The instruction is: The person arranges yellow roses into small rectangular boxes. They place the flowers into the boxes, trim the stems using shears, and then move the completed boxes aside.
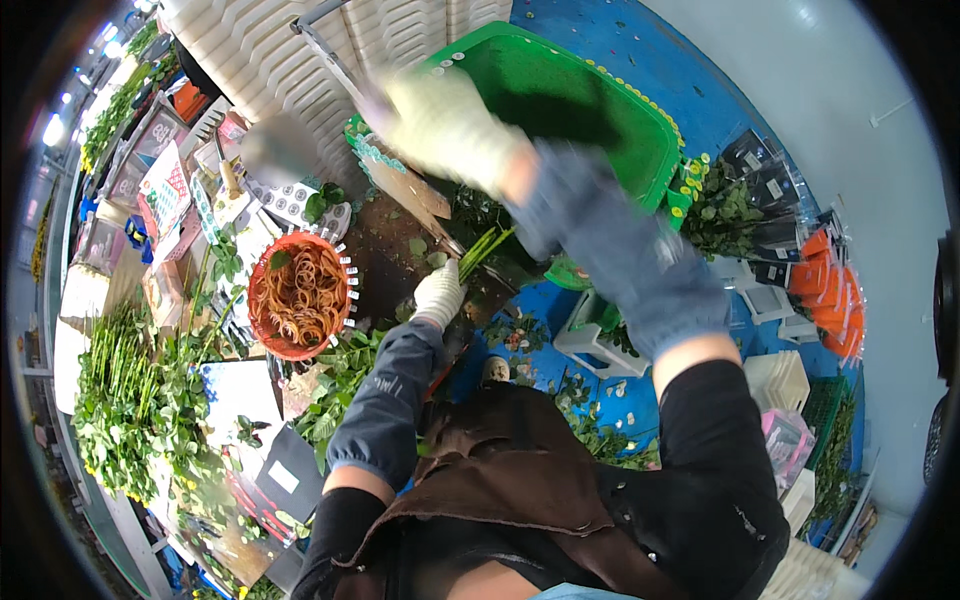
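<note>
My left hand, in a white knit glove, grips the ends of a bundle of green flower stems. The stems reach across the table edge beside a worn wooden board; their far part is hidden under my right forearm. Higher up, my gloved right hand is blurred by motion. Its fingers are closed around a grey metal lever that extends to the upper left. Below that hand stands a large green plastic bin with round stickers along its rim.
A red basket of rubber bands stands on the cluttered table. Leafy cut stems lie at the left. Stacked white trays rise behind. Leaves litter the blue floor near a white stool. Bagged orange packages are at right.
</note>
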Available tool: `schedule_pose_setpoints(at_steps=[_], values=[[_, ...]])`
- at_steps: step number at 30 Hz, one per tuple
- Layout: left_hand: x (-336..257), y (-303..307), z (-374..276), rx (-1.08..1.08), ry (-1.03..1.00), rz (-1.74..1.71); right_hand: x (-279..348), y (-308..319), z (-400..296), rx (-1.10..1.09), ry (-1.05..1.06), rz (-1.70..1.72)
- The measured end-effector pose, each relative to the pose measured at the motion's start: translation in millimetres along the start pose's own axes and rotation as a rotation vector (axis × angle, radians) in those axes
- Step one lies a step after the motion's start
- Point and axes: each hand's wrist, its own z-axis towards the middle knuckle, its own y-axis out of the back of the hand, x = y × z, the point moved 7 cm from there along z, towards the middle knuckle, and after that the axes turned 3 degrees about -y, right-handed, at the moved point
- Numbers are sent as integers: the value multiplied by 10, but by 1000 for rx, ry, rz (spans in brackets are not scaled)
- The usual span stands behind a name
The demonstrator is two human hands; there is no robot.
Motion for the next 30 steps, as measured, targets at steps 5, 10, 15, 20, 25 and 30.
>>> schedule_pose_setpoints(at_steps=[5, 10, 15, 20, 25, 30], values=[[-375, -189, 280, -31, -125, -10, 148, 327, 1439, -48, 174, -258], [-102, -127, 127, -61, -88, -16, 584, 746, 435, 296, 207, -533], [66, -99, 59, -89, -96, 54, -954, 615, -3034, 1318, -294, -627], [-258, -42, 229, -178, -149, -24, -2864, -1957, -5150, 751, -1004, -438], [-96, 173, -639, -141, -82, -60, -2622, -1693, -5359, 739, -793, -54], [-154, 261, -949, -155, -112, -132, -1090, 1085, -3204, 882, -412, -464]])
